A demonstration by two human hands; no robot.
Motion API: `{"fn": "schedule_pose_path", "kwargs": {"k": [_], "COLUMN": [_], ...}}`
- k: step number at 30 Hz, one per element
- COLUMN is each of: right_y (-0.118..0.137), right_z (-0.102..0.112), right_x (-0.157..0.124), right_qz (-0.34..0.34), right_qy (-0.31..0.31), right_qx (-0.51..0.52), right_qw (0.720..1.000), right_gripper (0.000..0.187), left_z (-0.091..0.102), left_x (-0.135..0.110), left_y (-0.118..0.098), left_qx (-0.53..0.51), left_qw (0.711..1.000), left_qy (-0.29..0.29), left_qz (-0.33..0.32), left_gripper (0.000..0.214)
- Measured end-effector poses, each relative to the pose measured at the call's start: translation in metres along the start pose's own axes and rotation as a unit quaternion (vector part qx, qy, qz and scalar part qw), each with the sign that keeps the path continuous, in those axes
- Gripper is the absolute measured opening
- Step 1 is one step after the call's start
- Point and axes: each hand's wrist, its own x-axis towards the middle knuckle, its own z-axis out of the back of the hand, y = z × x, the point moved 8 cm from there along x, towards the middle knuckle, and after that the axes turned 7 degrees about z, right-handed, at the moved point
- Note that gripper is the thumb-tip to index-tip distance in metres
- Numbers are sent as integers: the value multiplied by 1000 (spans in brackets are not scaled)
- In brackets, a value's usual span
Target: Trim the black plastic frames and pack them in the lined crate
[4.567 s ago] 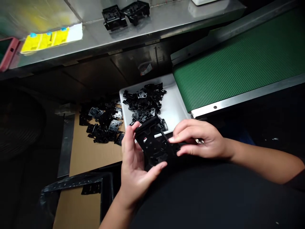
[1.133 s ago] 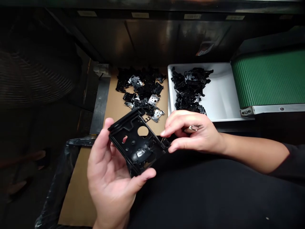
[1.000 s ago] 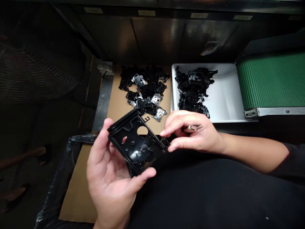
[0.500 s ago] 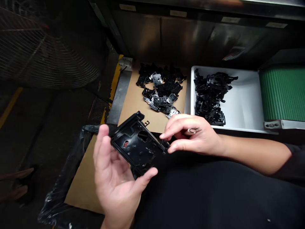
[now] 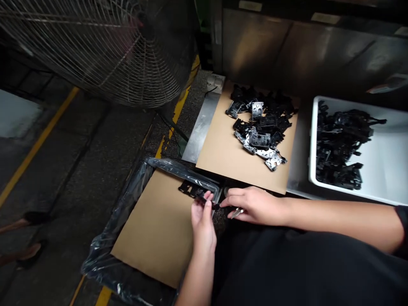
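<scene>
**Black frame [image 5: 192, 189] pinched in left hand [image 5: 202, 223], right hand [image 5: 256, 206] at its end**

Left fingers [image 5: 208, 196] are closed narrow on the frame's right part. Right fingertips [image 5: 224, 203] sit narrow at its right end; touching or just beside, cannot tell. Frame is held over a cardboard sheet [image 5: 153, 225] lined with black plastic [image 5: 127, 216], its long axis running upper left to lower right, most of it out past the left fingers. Left hand is nearer. Beyond: black parts [image 5: 261, 127] on a second cardboard sheet [image 5: 242, 170], more in a white tray [image 5: 382, 170].
</scene>
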Motion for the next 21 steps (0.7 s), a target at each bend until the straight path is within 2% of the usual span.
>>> {"fn": "schedule_pose_path", "kwargs": {"k": [2,5,7,8,11,14,18,21], "right_y": [-16,-34,-43,-47,-52,-49,-48,-75], "right_z": [-15,-28,-33,-33,-30,-24,-13,11], "right_x": [5,-2,-13,-19,-32,-37,-40,-51], "right_qz": [-62,-139,-187,-209,-258,-282,-271,-289], "right_qy": [13,40,60,65,58,38,3,-53], "right_qx": [21,43,42,42,42,37,5,-50], "right_qw": [998,989,980,975,963,958,962,954], "right_gripper": [30,25,22,22,22,22,20,21], "left_z": [53,125,155,163,165,151,135,125], "left_x": [59,152,209,233,288,312,306,287], "left_y": [13,18,17,17,24,35,34,19], "left_qx": [53,155,223,255,334,393,445,456], "left_qw": [995,972,954,946,925,906,884,879], "left_qy": [-89,-177,-195,-194,-168,-133,-121,-133], "left_qz": [9,29,38,42,63,87,78,36], "left_gripper": [50,47,46,45,42,41,45,48]}}
